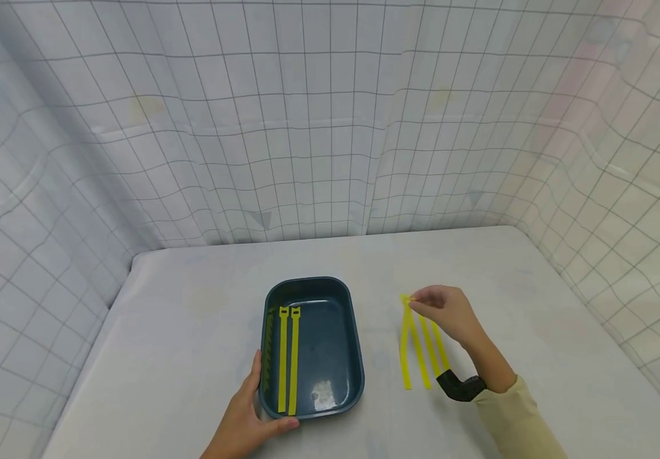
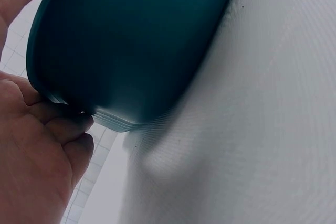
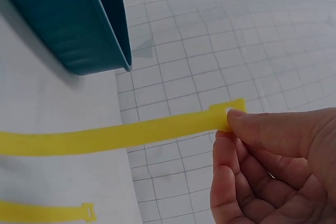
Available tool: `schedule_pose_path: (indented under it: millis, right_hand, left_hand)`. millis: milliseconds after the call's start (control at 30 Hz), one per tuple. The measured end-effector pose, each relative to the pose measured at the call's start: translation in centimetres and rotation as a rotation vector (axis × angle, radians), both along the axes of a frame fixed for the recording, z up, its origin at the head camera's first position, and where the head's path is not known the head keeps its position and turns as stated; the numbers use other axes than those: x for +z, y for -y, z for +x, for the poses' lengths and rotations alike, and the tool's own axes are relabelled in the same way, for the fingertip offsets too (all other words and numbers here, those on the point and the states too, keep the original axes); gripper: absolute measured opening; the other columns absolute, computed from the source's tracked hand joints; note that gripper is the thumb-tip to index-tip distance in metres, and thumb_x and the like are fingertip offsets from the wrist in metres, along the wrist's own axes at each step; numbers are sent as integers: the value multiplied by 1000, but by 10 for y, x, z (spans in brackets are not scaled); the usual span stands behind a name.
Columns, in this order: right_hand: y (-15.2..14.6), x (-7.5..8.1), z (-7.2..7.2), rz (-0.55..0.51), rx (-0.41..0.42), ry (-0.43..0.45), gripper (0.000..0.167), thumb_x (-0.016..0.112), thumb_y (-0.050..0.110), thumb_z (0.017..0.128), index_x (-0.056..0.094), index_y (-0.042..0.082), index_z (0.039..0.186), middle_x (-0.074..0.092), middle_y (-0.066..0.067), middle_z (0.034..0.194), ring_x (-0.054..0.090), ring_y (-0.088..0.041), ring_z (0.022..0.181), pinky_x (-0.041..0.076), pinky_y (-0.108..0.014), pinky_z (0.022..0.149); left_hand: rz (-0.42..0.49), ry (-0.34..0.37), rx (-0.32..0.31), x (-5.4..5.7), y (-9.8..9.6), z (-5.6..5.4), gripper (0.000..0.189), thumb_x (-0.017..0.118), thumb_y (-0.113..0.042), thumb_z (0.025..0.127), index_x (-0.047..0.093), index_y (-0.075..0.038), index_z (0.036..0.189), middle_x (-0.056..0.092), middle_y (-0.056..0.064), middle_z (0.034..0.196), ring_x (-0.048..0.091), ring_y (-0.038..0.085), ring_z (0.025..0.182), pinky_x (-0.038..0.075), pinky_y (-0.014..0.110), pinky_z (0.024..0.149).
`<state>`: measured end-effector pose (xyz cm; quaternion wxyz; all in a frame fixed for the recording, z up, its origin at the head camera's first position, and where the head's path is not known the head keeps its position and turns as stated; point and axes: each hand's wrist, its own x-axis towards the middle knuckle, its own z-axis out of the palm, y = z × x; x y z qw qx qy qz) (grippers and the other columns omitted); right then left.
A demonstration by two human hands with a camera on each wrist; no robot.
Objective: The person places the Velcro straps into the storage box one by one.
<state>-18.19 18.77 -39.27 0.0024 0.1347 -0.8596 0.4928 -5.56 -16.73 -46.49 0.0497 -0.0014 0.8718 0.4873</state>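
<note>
My left hand (image 1: 246, 408) grips the near left corner of a dark teal plastic tray (image 1: 330, 357), its thumb along the near rim and its fingers at the left side. In the left wrist view, curled fingers (image 2: 73, 129) hold the rim of the tray (image 2: 131, 40). Two yellow slotted cable straps (image 1: 287, 363) lie side by side along the tray's left part. To the right of the tray, my right hand (image 1: 444, 309) pinches another yellow cable strap (image 3: 115, 137) by its slotted head between thumb and finger. The strap's tail hangs toward the near side.
More yellow straps (image 1: 430, 347) lie on the white-covered table (image 1: 192, 344) below the right hand and are partly hidden by it. A black band (image 1: 460, 386) is on the right wrist. White grid-patterned curtains (image 1: 330, 127) enclose the table's back and sides.
</note>
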Motion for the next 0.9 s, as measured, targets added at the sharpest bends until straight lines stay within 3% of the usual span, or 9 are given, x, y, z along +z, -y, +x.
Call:
schedule_pose_path:
  millis: [167,267,400,900]
  right_hand:
    - [4,17,17,-8,8,-25,16,67,11,84,67,-3,93,66,-9,90,61,-22,81,50,-29,71]
    - [3,19,23,-18,13,-33,14,67,9,84,67,-2,92,66,-9,88,61,-22,79,50,-28,69]
    - [-4,10,23,-33,19,-40,17,69,16,83,68,2,91,66,-4,87,62,-17,79,51,-27,70]
    - [-9,12,33,-92,27,-77,13,70,11,81,68,1,89,66,-6,85,62,-14,74,51,-26,66]
  left_hand:
    - [-6,7,-6,2,-1,1,125,83,-44,61,1,-8,148,10,14,151,15,34,135,21,55,102]
    - [-4,10,-7,2,0,0,125,83,-44,61,1,-8,148,10,13,151,15,34,135,21,55,103]
    - [-1,-3,-3,2,-1,0,126,84,-44,60,2,-8,148,11,13,151,15,33,135,21,54,103]
    - [-9,-33,-7,2,0,1,126,84,-45,59,3,-7,148,14,15,150,17,35,134,22,55,102]
